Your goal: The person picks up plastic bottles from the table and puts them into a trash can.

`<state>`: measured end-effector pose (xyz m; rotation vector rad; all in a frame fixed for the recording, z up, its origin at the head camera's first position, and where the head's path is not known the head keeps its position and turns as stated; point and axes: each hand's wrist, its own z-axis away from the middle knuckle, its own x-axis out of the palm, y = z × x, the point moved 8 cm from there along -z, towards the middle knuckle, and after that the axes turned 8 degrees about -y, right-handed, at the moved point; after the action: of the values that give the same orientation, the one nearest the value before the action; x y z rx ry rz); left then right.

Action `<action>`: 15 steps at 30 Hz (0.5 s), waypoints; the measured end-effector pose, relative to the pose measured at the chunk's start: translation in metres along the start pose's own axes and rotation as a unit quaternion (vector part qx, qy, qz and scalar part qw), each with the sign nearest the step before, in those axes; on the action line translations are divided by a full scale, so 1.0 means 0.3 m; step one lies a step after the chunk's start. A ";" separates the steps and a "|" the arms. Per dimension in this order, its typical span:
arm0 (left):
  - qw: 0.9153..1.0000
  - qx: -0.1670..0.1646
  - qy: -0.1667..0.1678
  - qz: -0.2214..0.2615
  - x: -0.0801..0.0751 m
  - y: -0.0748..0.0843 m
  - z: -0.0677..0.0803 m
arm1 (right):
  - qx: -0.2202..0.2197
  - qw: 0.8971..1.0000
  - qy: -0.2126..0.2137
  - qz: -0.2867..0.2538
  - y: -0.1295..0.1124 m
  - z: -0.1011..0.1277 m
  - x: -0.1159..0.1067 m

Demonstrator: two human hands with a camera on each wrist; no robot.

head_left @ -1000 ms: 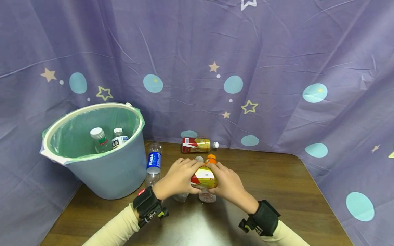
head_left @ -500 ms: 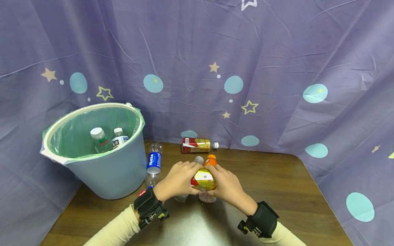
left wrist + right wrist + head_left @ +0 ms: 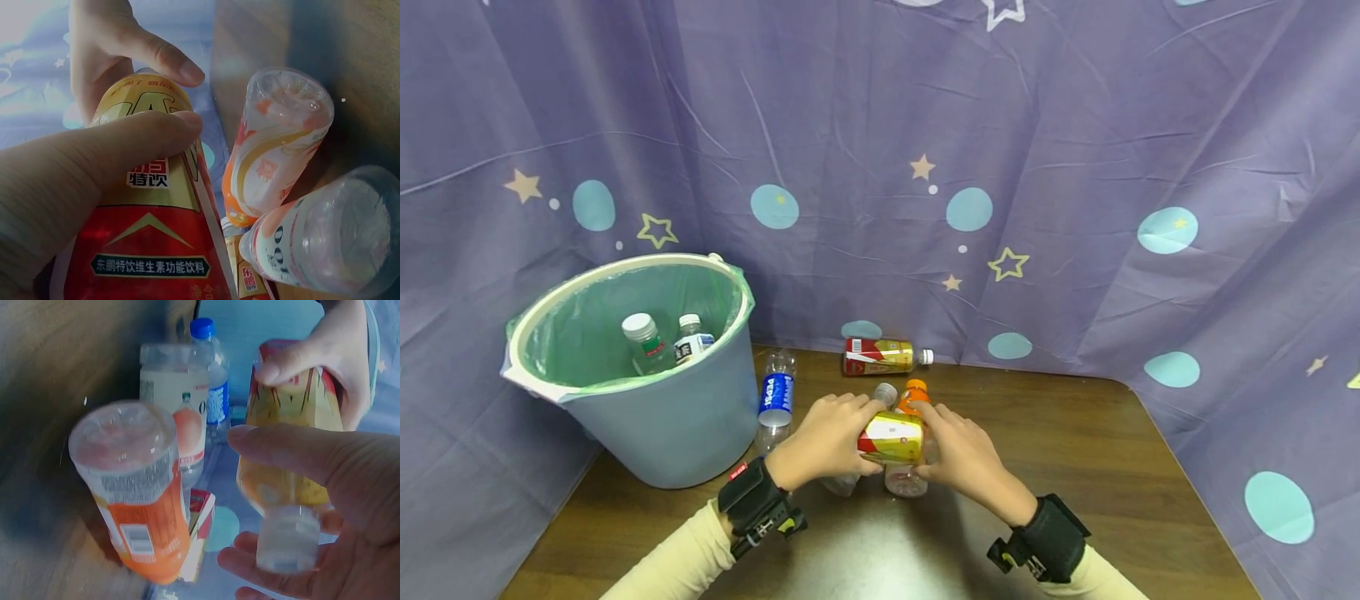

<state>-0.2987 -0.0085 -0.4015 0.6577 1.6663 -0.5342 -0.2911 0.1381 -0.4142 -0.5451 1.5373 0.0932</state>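
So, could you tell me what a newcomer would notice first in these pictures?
Probably the two hands, left and right, meeting over the middle of the table and gripping a red-and-gold bottle between them, above two more bottles lying there. Next, the big blue bin at the left, green-lined, with two capped bottles inside. Behind everything hangs a purple curtain with stars and dots.

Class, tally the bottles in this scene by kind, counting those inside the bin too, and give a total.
Red-and-gold bottles: 2 (held bottle, back bottle)
Orange-capped bottle: 1
Grey-capped clear bottle: 1
Blue-label bottle: 1
White-capped bottles in the bin: 2 ()
Total: 7 bottles
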 end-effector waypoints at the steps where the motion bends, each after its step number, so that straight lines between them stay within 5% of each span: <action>1: 1.000 -0.001 0.001 -0.002 -0.003 -0.004 0.003 | 0.003 1.000 0.000 0.002 0.007 0.001 -0.003; 15: 0.999 -0.015 0.033 -0.026 -0.119 -0.083 0.055 | 0.028 0.999 -0.026 -0.001 0.105 0.047 -0.003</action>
<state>-0.2988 -0.0424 -0.3698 0.6181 1.7549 -0.5290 -0.2905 0.1716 -0.4230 -0.4959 1.4854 0.0630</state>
